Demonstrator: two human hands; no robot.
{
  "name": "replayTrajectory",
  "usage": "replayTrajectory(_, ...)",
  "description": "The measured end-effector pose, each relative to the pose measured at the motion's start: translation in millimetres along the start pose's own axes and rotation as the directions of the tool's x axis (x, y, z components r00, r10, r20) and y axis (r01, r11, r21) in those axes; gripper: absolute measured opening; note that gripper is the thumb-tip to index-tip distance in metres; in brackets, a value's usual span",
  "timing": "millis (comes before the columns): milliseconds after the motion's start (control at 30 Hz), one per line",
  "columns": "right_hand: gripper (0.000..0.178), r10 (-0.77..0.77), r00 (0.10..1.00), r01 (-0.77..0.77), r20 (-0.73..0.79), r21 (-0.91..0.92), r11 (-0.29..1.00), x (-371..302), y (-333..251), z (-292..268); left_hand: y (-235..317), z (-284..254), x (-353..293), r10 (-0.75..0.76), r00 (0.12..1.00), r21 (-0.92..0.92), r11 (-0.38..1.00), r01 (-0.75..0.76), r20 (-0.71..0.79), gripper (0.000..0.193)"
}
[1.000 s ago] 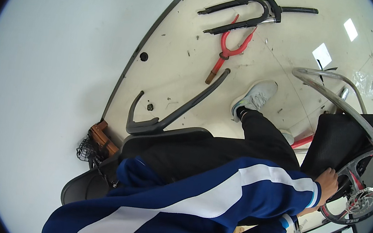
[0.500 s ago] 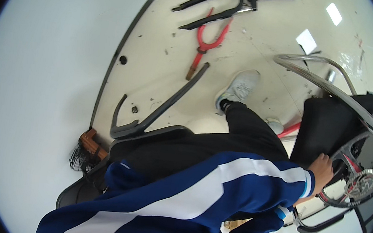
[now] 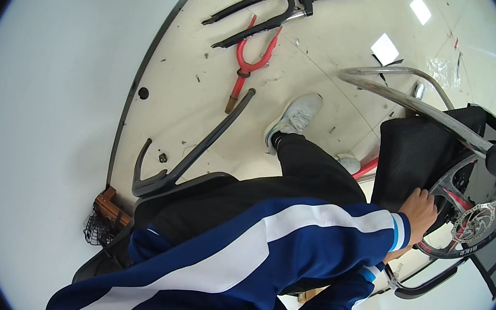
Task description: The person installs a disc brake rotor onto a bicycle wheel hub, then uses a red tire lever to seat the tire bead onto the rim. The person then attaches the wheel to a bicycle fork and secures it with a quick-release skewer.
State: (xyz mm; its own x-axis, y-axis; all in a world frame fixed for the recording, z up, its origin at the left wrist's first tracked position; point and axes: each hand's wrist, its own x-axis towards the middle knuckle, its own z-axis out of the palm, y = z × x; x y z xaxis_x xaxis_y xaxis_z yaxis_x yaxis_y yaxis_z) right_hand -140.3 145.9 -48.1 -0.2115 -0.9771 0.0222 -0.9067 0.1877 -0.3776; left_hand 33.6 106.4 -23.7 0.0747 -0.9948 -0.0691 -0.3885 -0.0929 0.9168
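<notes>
A bicycle wheel (image 3: 457,190) with broad grey spokes, red accents and a black rim leans on the black chair (image 3: 410,158) at my right. A silver brake disc (image 3: 472,223) sits at its hub. My left hand (image 3: 417,214) is closed at the near edge of the wheel, fingers curled at the rim; the fingertips are partly hidden. Below it, only a sliver of my right hand (image 3: 397,254) shows past the cuff, close to the wheel's lower edge. Its fingers are hidden behind my left hand and sleeve.
On the floor lie a black suspension fork (image 3: 292,7) and a red fork (image 3: 247,66). The chair's bent metal tube (image 3: 402,94) rises beside the wheel. A black armrest (image 3: 203,144) stands at my left, and a brown object with black mesh (image 3: 108,208) is near the wall.
The whole view has shifted, so floor things and chair sit further left in the picture. My left hand keeps its place at the wheel's rim.
</notes>
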Motion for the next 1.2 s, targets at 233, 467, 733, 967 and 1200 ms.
replayTrajectory(233, 0.041, -0.137, 0.99, 0.136, -0.023, -0.038, 0.99, 31, 51, 1, -51, -152, 5, 0.163, 0.958, -0.143, 0.969, -0.2, -0.236, 0.022)
replayTrajectory(467, 0.042, -0.239, 0.971, 0.23, -0.025, -0.194, 0.954, 52, 51, 6, -316, -372, -178, -0.253, 0.825, 0.043, 0.948, 0.317, -0.505, 0.024)
replayTrajectory(733, 0.041, 0.028, 0.994, -0.049, -0.109, -0.196, 0.979, 47, 23, 4, -511, -249, -483, -0.929, 0.371, -0.467, 0.323, 0.823, 0.01, 0.02)
replayTrajectory(967, 0.045, 0.234, 0.965, -0.236, -0.122, 0.002, 0.972, 55, 24, -12, -534, -109, -524, -0.956, -0.195, 0.041, -0.191, 0.981, 0.221, 0.043)
replayTrajectory(1200, 0.042, 0.257, 0.964, -0.252, -0.068, 0.08, 0.964, 43, 15, 4, -604, -40, -541, -0.863, -0.431, -0.754, -0.463, 0.465, 0.264, 0.029)
